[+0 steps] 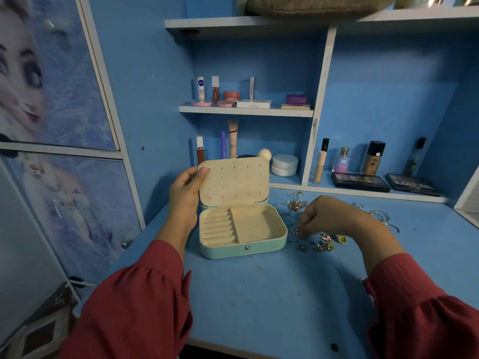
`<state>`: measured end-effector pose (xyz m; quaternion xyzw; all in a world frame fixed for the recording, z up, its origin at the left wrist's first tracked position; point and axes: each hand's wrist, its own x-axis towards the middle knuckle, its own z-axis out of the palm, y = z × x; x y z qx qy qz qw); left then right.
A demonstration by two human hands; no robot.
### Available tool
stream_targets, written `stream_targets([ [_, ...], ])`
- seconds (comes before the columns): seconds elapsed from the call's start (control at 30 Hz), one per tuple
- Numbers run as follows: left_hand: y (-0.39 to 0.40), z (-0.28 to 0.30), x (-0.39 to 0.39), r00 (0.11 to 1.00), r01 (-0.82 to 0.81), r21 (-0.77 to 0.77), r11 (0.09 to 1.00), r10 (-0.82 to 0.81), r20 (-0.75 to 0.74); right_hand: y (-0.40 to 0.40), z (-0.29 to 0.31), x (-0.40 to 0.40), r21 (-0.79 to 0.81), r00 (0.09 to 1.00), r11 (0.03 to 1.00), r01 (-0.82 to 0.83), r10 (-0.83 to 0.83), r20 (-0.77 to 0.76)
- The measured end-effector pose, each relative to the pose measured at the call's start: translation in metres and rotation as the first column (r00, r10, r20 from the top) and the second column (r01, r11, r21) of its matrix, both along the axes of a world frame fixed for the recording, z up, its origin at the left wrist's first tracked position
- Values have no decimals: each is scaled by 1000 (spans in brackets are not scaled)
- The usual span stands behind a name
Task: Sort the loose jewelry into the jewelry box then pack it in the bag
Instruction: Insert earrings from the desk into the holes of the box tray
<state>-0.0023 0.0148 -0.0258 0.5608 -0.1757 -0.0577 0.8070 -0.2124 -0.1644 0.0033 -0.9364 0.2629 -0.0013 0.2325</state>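
A mint-green jewelry box (243, 251) stands open on the blue desk, cream lining inside, its tray bare. My left hand (185, 193) holds the top left corner of the upright lid (233, 181), thumb on the lining by a small earring. My right hand (329, 216) reaches down beside the box and pinches a small star-shaped silver earring (295, 231). Loose earrings and rings (324, 243) lie just right of the box. Chains and necklaces (295, 203) lie behind my right hand. No bag is identifiable.
Shelves behind the desk hold cosmetics: tubes and jars (228, 95), white round pots (284, 164), bottles (373, 158) and dark palettes (360, 181). More thin chains (381, 216) lie at the right. A cabinet door (59, 125) stands to the left.
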Motion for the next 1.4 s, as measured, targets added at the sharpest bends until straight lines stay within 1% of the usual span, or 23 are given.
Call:
stream_targets([
  [0.13, -2, 2, 0, 1000, -6, -23, 1000, 6, -16, -3, -2, 0, 38, 1000, 999, -3, 2, 21],
  [0.2, -2, 1, 1, 1000, -16, -20, 1000, 16, -16, -5, -3, 1, 33, 1000, 999, -4, 3, 24],
  [0.53, -8, 2, -4, 989, -123, 104, 987, 113, 98, 0, -1, 1, 50, 1000, 999, 1, -2, 21],
  [0.63, -8, 1, -3, 987, -130, 133, 983, 116, 108, 0, 0, 1, 59, 999, 998, 14, -17, 49],
  [0.7, -7, 0, -2, 988, -130, 126, 984, 117, 102, 0, -1, 1, 70, 996, 997, 23, -28, 81],
  [0.77, -5, 0, 0, 992, -110, 101, 989, 103, 76, -1, -2, 1, 80, 991, 996, 30, -40, 125],
  [0.87, -1, -1, 4, 1000, -23, 59, 998, 23, 2, -2, -3, 2, 70, 975, 997, 42, -56, 216],
  [0.93, 2, -1, 5, 1000, 16, 52, 999, -16, -18, -3, -3, 3, 63, 964, 997, 44, -59, 260],
  [1.17, 1, 1, 4, 996, 91, 11, 996, -91, -15, -2, -5, 4, 63, 958, 998, 17, -34, 286],
  [1.23, 1, 2, 3, 995, 102, 9, 995, -101, -11, 0, -5, 5, 101, 942, 995, -1, -33, 333],
  [1.4, 0, 4, 1, 995, 99, 29, 995, -98, -8, 16, -4, 16, 299, 888, 949, -102, -49, 458],
])
